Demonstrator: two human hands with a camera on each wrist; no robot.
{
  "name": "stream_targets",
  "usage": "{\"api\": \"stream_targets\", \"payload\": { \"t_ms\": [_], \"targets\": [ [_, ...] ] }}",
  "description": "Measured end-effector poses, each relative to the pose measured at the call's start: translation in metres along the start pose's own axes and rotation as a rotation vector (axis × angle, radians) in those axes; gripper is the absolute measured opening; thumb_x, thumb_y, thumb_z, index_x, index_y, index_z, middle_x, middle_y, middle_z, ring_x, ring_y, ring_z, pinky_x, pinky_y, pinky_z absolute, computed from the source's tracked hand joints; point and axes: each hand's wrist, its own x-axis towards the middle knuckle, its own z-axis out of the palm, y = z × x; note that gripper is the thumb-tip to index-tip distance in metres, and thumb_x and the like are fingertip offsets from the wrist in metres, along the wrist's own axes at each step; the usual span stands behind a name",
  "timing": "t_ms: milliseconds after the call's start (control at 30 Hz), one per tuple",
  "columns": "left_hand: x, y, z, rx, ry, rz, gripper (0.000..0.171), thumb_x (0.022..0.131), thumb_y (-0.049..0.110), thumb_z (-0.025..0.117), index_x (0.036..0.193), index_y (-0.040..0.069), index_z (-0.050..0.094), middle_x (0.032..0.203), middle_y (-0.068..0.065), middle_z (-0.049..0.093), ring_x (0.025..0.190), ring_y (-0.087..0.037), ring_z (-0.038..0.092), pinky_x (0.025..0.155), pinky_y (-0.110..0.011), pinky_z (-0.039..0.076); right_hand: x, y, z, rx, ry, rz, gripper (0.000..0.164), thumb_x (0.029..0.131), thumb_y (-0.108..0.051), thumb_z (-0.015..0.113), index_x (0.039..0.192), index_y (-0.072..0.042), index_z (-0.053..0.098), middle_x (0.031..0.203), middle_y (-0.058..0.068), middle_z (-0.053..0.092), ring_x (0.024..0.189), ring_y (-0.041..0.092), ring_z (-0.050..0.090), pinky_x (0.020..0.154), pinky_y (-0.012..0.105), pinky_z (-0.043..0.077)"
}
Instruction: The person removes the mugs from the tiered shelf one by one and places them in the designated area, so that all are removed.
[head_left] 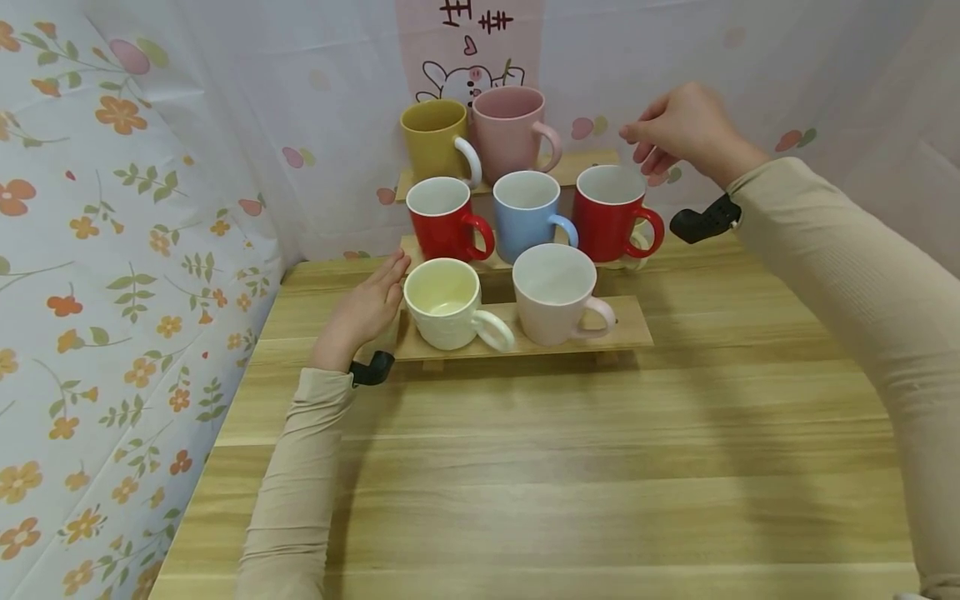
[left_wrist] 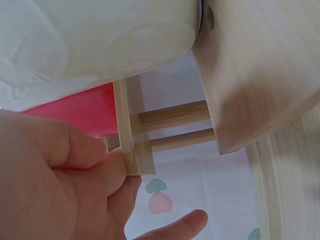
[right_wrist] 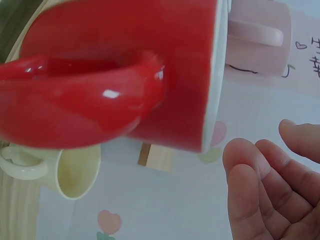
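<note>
On a wooden table (head_left: 525, 500), a three-tier wooden rack (head_left: 487, 312) is lined with mugs, their handles turned rightward, probably to suit a right-handed grasp. A cream mug (head_left: 438, 327) and a pale pink mug (head_left: 546, 315) are set upright in front. By the left hand (head_left: 363, 312), the end of the middle tier (left_wrist: 127, 125) is pinched between curled fingers, apparently so the rack is steadied. There, a left red mug (head_left: 442, 229), a light blue mug (head_left: 521, 229) and a right red mug (head_left: 600, 221) are stood in a row. Beside the last one's rim the right hand (head_left: 686, 125) is raised, fingers loosely bent, clear of the mug, nothing held. Beyond, a pale yellow mug (right_wrist: 60, 167) is partly hidden; its support cannot be told. Farthest back, a mustard mug (head_left: 431, 150) and a pink mug (head_left: 504, 142) are placed higher, presumably so both can be seen, before a patterned curtain (head_left: 300, 92).
</note>
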Motion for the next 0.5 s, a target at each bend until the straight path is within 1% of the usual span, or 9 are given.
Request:
{"api": "stream_targets", "payload": {
  "t_ms": [133,267,500],
  "targets": [
    [0.000,0.000,0.000,0.005,0.002,0.006,0.052,0.104,0.023,0.023,0.154,0.013,0.015,0.162,-0.002,0.008,0.146,-0.028,0.019,0.116,-0.050,0.023,0.000,-0.004,0.002,-0.031,-0.007,0.003,0.054,0.094,-0.041,0.056,0.127,0.002,0.057,0.063,-0.011,0.061,0.059,0.012,0.068,0.058,0.025,0.057],
    [0.001,0.000,0.001,0.011,0.003,0.004,0.052,0.104,0.023,0.023,0.154,0.013,0.015,0.162,-0.002,0.008,0.146,-0.029,0.020,0.116,-0.050,0.023,0.001,-0.008,0.004,-0.038,-0.025,0.023,0.056,0.093,-0.043,0.056,0.128,0.001,0.056,0.064,-0.008,0.062,0.060,0.013,0.069,0.058,0.026,0.057],
    [0.001,-0.001,0.000,0.014,0.005,0.006,0.052,0.104,0.023,0.024,0.154,0.013,0.016,0.162,-0.003,0.009,0.145,-0.030,0.022,0.115,-0.050,0.024,0.002,-0.016,0.005,-0.053,-0.017,0.013,0.050,0.094,-0.041,0.055,0.123,-0.001,0.058,0.066,-0.009,0.064,0.061,0.011,0.068,0.060,0.026,0.057]
  ]
}}
